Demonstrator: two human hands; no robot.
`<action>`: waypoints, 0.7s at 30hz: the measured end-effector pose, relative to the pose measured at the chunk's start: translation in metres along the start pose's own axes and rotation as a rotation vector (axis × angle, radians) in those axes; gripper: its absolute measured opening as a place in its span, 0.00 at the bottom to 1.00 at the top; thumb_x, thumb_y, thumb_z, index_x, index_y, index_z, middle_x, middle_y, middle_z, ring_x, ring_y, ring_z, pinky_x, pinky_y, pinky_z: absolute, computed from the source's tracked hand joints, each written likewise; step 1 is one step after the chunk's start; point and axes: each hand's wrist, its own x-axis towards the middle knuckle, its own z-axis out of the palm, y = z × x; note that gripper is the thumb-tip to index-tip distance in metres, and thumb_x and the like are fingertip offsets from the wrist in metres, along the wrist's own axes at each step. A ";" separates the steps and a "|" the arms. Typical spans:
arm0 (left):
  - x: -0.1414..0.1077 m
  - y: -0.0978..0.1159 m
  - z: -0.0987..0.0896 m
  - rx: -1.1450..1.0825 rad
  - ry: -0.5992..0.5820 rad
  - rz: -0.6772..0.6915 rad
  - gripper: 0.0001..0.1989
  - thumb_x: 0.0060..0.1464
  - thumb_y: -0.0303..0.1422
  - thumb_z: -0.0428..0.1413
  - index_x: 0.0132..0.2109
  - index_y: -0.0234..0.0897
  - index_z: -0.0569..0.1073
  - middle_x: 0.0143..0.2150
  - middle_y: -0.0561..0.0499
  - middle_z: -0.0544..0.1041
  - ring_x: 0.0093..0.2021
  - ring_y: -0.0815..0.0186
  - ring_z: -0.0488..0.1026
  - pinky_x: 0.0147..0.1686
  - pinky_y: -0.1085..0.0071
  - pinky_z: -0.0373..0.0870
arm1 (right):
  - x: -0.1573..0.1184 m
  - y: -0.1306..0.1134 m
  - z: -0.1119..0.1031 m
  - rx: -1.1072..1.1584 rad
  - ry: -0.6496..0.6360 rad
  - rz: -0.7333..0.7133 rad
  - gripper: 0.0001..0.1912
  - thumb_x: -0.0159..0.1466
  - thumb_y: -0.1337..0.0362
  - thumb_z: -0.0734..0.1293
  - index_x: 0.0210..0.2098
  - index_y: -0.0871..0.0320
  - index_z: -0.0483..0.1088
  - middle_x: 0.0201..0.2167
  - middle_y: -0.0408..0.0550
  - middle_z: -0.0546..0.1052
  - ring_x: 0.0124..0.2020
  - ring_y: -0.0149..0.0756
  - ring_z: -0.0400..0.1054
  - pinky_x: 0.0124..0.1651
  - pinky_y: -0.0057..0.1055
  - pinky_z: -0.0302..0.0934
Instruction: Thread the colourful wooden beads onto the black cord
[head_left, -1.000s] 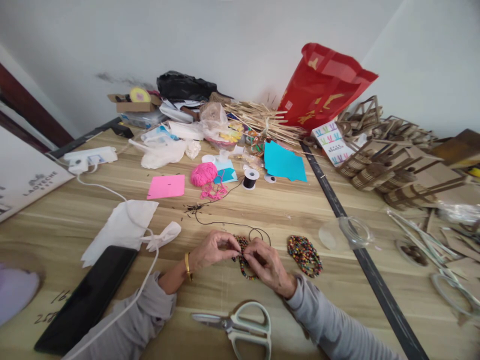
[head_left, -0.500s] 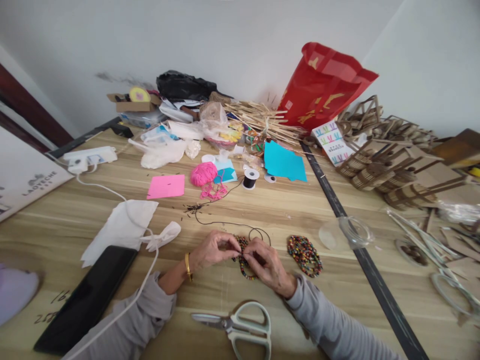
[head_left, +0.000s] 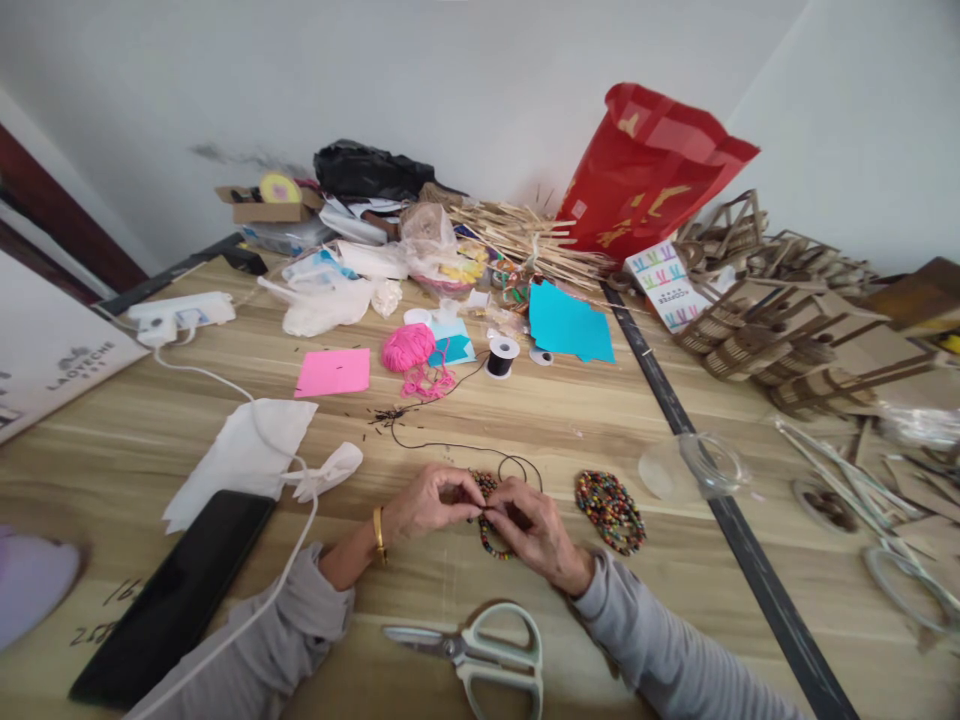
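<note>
Above the middle of the table, my left hand (head_left: pixel 431 500) and my right hand (head_left: pixel 536 530) meet, thumb and fingers of each pinched together. Between the fingertips is a thin black cord (head_left: pixel 442 444), its pinched part mostly hidden. A string of small multicoloured beads (head_left: pixel 491 545) lies under and around the fingertips, partly covered by the hands. The cord loops on the table behind my hands and leads toward a spool (head_left: pixel 501 356). Right of my right hand rests a coiled bunch of bead strings (head_left: pixel 610 512). Scissors (head_left: pixel 487 655) lie nearer me, blades pointing left.
A black phone-like slab (head_left: pixel 176 600) and a white cable (head_left: pixel 304 530) lie at left. Pink yarn (head_left: pixel 409 347), pink paper (head_left: pixel 332 373) and blue paper (head_left: pixel 570 322) are farther back. A clear round lid (head_left: pixel 712 463) and small woven baskets (head_left: pixel 750 345) are at right.
My hands stay pinched together at nearly the same spot, with only a very slight shift of the fingers. The beads, cord and scissors have not visibly moved.
</note>
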 end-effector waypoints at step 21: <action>0.000 -0.004 0.003 -0.136 0.019 -0.047 0.10 0.42 0.33 0.64 0.28 0.29 0.73 0.26 0.50 0.74 0.26 0.70 0.69 0.30 0.73 0.67 | -0.003 0.000 0.002 0.024 -0.013 -0.013 0.07 0.64 0.62 0.65 0.34 0.59 0.66 0.26 0.45 0.72 0.26 0.29 0.65 0.28 0.24 0.59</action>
